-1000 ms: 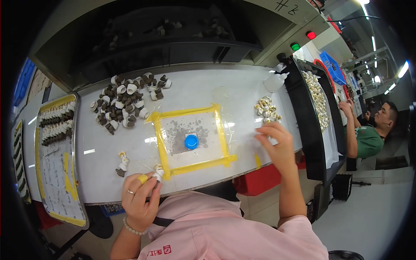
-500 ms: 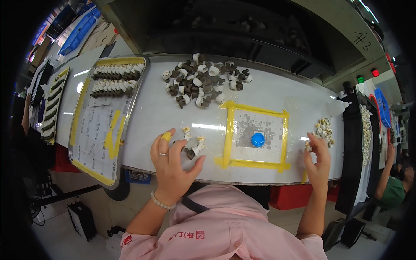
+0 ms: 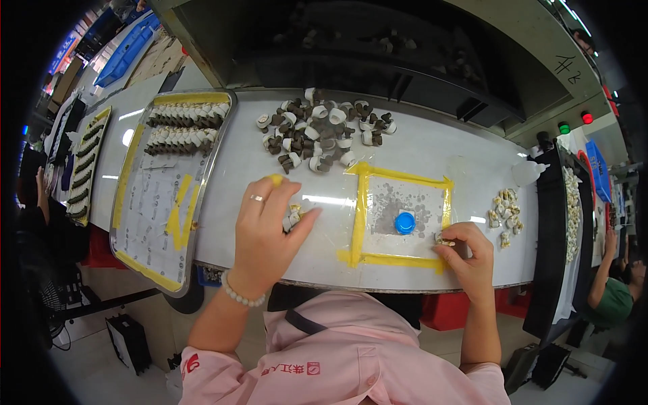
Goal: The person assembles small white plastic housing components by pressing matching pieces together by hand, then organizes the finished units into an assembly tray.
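My left hand (image 3: 262, 219) has its fingers stretched out and its thumb apart, with a yellow wrap on one fingertip. It hovers over small white-and-gold figure pieces (image 3: 291, 218) on the worktable, partly hiding them. My right hand (image 3: 467, 253) pinches a small cream-and-gold figure piece (image 3: 443, 240) between thumb and fingers. That piece is over the right border of a yellow-taped rectangle (image 3: 361, 209). Inside the rectangle, amid grey wet-looking spots, sits a round blue cap-like thing (image 3: 404, 223). A heap of white-and-dark-brown pieces (image 3: 317, 131) lies beyond my left hand.
A metal tray (image 3: 194, 226) on the left carries two rows of assembled pieces. Loose cream pieces (image 3: 505, 210) lie at the right, near a white squeeze bottle (image 3: 526, 173). A dark hood (image 3: 378, 61) spans the back. Another worker's arm (image 3: 601, 266) shows far right.
My right hand has moved left from the cream pieces to the taped rectangle's edge, a piece in its pinch. My left hand has shifted slightly up and forward over the figure pieces.
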Available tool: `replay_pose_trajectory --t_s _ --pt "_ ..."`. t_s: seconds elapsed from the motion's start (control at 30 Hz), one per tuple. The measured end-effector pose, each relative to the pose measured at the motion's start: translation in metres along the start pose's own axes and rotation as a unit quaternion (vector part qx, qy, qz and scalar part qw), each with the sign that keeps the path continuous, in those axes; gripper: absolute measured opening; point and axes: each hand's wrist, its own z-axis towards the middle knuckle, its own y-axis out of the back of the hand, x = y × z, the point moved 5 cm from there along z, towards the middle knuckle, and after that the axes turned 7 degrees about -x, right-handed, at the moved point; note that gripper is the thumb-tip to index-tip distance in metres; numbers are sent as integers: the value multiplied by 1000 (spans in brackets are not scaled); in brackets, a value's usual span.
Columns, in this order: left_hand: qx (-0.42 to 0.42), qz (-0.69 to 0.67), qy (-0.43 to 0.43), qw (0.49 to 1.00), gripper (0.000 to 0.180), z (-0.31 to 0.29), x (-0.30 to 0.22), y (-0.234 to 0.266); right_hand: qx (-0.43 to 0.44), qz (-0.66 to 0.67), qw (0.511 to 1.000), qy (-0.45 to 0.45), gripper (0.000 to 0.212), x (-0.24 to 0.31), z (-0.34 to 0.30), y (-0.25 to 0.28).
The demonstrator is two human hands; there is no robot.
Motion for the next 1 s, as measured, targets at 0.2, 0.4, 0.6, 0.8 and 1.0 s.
replay_pose_trajectory --t_s 0.2,0.4,0.6,0.8,1.0 --pt "132 45 -42 989 33 39 6 -47 -14 -198 964 179 24 23 4 4" --pt "173 86 -11 981 23 40 13 -60 28 -157 975 157 27 29 12 -4" --pt "205 -115 134 963 23 36 -8 -37 53 -115 971 204 23 46 27 -24" --pt "195 -535 308 762 27 -14 -27 -36 95 -147 946 272 21 56 35 -40" --pt "168 -635 395 642 29 -49 -35 -58 115 -215 932 268 21 60 39 -47"
